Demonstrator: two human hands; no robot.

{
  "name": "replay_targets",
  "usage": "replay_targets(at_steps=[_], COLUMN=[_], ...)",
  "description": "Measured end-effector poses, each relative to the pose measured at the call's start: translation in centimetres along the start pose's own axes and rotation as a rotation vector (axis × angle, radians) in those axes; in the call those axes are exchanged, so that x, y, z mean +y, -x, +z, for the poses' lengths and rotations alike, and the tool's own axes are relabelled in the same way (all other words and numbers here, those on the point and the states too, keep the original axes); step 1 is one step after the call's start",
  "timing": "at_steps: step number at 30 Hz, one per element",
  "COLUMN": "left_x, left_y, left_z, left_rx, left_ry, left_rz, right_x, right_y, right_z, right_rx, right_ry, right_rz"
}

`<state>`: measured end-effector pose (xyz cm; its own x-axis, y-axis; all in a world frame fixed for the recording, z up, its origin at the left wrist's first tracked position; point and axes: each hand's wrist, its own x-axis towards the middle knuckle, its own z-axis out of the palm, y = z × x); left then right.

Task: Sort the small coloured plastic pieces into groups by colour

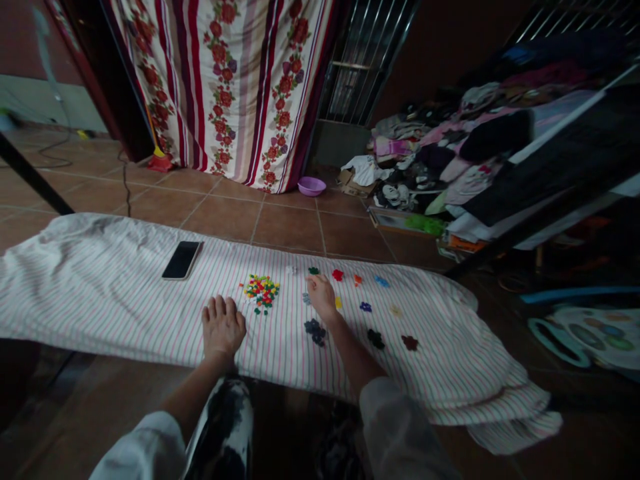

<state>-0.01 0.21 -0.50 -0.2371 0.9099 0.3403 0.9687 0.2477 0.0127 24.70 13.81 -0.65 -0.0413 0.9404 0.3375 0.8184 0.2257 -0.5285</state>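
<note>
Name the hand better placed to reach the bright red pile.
Likely the right hand: it is close to the bright red pile, while the left hand lies farther off, left of the mixed-colour pile.

Far clusters [338, 275]: white [291, 270], green [313, 271], red [338, 275], orange [357, 280], light blue [382, 281]
Middle clusters [365, 307]: grey [306, 299], yellow [339, 303] (both partly hidden), dark blue [365, 307], beige [395, 311]
Near clusters [375, 339]: dark grey [315, 331] (largest), near-black [375, 339], brown [410, 343]
Pile [262, 291]: small mixed-colour bits, loosely spread, left of most clusters

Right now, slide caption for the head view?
Left hand rests on striped cloth near mixed pieces; right hand among piles of single colours.
</note>
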Motion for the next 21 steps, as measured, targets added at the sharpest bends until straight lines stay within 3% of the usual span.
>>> replay_targets(at_steps=[5,10,21], left_x=[0.0,-0.1,-0.1], left_y=[0.1,0.1,0.1], left_z=[-0.2,-0.2,0.0], left_rx=[0.003,0.006,0.020], left_ry=[0.009,0.016,0.060], left_rz=[-0.009,-0.006,-0.010], right_x=[-4.4,-7.2,-9.0], right_y=[2.6,4.8,6.0], right_z=[0.9,1.7,2.3], right_rx=[-0.200,-0.367,-0.361], right_ry=[-0.118,-0.118,0.029], right_rz=[-0.176,-0.219,-0.112])
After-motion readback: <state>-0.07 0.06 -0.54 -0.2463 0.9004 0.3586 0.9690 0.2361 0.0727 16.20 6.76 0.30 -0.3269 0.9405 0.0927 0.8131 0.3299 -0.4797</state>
